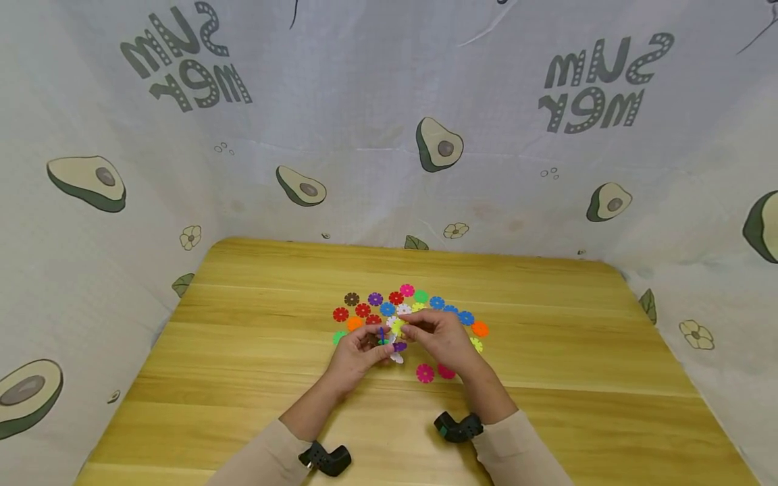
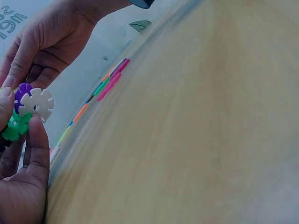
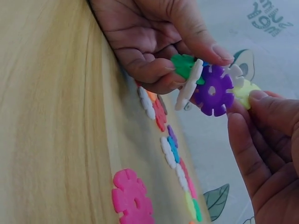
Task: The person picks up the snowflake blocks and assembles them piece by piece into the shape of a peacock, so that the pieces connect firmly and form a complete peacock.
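Notched plastic snowflake discs are joined into a small cluster between the two hands. In the right wrist view, the cluster has a purple disc [image 3: 213, 90], a white disc [image 3: 189, 85] and a green disc [image 3: 182, 66]. My left hand [image 1: 354, 359] grips this cluster with thumb and fingers. My right hand [image 1: 442, 337] pinches a yellow disc [image 3: 246, 93] between thumb and fingertips, at the cluster's far side. The yellow disc touches a white disc there; whether their notches are locked together I cannot tell. In the left wrist view, another white disc [image 2: 37, 105] faces the camera.
Loose discs in several colours lie flat on the wooden table [image 1: 255, 351] beyond and around the hands. Two pink discs [image 1: 425, 373] lie nearer, below the right hand. An orange disc [image 1: 480, 329] is at the right end. A printed cloth [image 1: 365, 101] hangs behind the table.
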Demonstrator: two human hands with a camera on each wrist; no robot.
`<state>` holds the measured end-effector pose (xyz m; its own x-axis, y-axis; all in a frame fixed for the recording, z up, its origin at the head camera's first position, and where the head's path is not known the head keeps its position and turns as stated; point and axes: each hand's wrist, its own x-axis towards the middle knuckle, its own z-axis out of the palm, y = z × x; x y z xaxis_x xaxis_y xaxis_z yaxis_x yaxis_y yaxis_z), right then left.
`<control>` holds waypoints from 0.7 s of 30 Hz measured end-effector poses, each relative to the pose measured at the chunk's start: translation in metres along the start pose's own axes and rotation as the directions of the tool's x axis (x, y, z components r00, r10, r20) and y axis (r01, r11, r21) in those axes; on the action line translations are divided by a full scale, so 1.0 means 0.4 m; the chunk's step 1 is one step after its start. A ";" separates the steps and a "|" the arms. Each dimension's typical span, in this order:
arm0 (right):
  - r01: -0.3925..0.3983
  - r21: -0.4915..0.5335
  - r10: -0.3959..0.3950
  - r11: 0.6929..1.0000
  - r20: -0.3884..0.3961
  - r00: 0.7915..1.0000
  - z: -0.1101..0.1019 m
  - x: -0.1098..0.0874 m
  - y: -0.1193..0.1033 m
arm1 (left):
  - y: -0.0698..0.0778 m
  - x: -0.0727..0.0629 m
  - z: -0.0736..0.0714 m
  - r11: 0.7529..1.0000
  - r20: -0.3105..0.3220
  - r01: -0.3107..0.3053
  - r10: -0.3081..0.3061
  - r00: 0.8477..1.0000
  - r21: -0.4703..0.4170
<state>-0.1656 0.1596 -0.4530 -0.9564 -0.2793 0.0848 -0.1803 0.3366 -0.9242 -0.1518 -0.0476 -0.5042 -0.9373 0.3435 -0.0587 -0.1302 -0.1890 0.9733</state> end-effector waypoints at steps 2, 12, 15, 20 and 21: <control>0.000 -0.015 0.000 1.000 0.005 1.000 -0.001 0.000 0.000 | 0.000 -0.001 0.001 1.000 -0.004 0.001 -0.001 1.000 0.003; -0.034 -0.050 0.037 0.998 0.057 0.998 -0.010 0.005 0.007 | -0.001 0.000 0.001 1.000 0.009 0.007 -0.007 1.000 -0.011; -0.048 -0.035 0.050 0.998 0.044 0.998 -0.030 0.010 0.014 | 0.001 0.003 0.001 0.999 0.017 0.019 -0.018 1.000 -0.044; -0.104 -0.051 0.096 0.993 -0.143 0.985 -0.078 0.016 0.042 | 0.002 0.007 -0.002 0.997 0.027 0.031 -0.029 0.999 -0.064; -0.142 -0.106 0.120 0.984 -0.186 0.975 -0.087 0.016 0.049 | 0.001 0.007 -0.002 0.998 0.033 0.031 -0.029 0.999 -0.060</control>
<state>-0.1832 0.1959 -0.4576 -0.9971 -0.0647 0.0406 -0.0662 0.4660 -0.8823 -0.1548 -0.0475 -0.5043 -0.9221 0.3788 -0.0791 -0.1780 -0.2335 0.9559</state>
